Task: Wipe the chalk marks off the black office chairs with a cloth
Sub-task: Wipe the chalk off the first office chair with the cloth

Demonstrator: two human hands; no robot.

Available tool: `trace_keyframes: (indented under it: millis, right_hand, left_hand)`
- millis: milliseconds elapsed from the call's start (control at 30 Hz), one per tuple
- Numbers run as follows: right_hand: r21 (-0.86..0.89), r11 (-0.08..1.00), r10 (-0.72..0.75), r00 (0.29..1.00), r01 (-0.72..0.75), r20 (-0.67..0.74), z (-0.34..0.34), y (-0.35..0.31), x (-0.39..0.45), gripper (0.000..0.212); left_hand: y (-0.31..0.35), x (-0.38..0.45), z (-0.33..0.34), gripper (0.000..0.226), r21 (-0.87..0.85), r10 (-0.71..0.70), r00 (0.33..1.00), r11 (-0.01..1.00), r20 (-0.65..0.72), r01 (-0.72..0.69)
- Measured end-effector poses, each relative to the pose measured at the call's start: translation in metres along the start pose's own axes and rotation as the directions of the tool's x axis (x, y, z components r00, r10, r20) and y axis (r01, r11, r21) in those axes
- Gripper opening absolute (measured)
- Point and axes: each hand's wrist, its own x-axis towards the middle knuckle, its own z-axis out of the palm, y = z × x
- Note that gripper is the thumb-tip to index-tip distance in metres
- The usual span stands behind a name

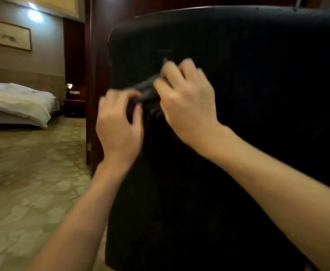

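The back of a black office chair (248,79) fills the right and middle of the head view. A dark cloth (147,90) is stretched between both hands in front of the chair back. My left hand (119,126) grips the cloth's lower left end with curled fingers. My right hand (187,100) pinches its upper right end, fingers bent over it. The picture is blurred and I make out no chalk marks on the dark surface.
A dark wooden door frame (91,85) stands just left of the chair. Through the opening lies a patterned carpet (33,173), a bed with white bedding (21,100), a nightstand with a small lamp (69,86) and a framed picture (11,35) on the wall.
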Motion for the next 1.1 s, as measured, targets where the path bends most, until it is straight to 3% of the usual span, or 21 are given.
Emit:
trace_keyframes:
  millis: [100, 267, 433, 733, 933, 1100]
  right_hand:
    - [-0.064, 0.998, 0.001, 1.000, 0.000, 0.010, 0.005, 0.003, 0.020, 0.017]
    - [0.014, 0.996, -0.094, 0.985, 0.093, 0.141, 0.005, -0.014, -0.045, 0.012]
    - [-0.006, 0.999, -0.046, 0.969, 0.049, 0.241, -0.003, 0.001, -0.064, 0.014]
    - [-0.071, 0.990, 0.130, 0.981, -0.121, 0.142, -0.041, 0.058, -0.122, 0.021]
    - [-0.133, 0.939, 0.329, 0.940, -0.316, 0.089, -0.067, 0.077, -0.154, 0.015]
    - [0.026, 0.890, 0.456, 0.889, -0.455, -0.049, -0.071, 0.072, -0.081, 0.019]
  left_hand:
    - [-0.002, 0.030, 0.002, 0.022, 0.036, 0.033, 0.999, 0.999, -0.001, -0.033]
    - [-0.017, -0.063, 0.013, 0.024, -0.032, 0.070, 0.989, 0.997, 0.131, -0.066]
    - [-0.001, -0.063, 0.022, 0.018, -0.081, 0.091, 0.987, 0.993, 0.136, -0.080]
    - [0.071, -0.079, 0.051, 0.016, -0.197, 0.235, 0.949, 0.961, 0.209, -0.194]
    - [0.118, -0.080, 0.056, 0.011, -0.160, 0.379, 0.894, 0.923, 0.240, -0.349]
    - [0.118, -0.001, 0.029, 0.009, 0.034, 0.443, 0.892, 0.894, 0.084, -0.447]
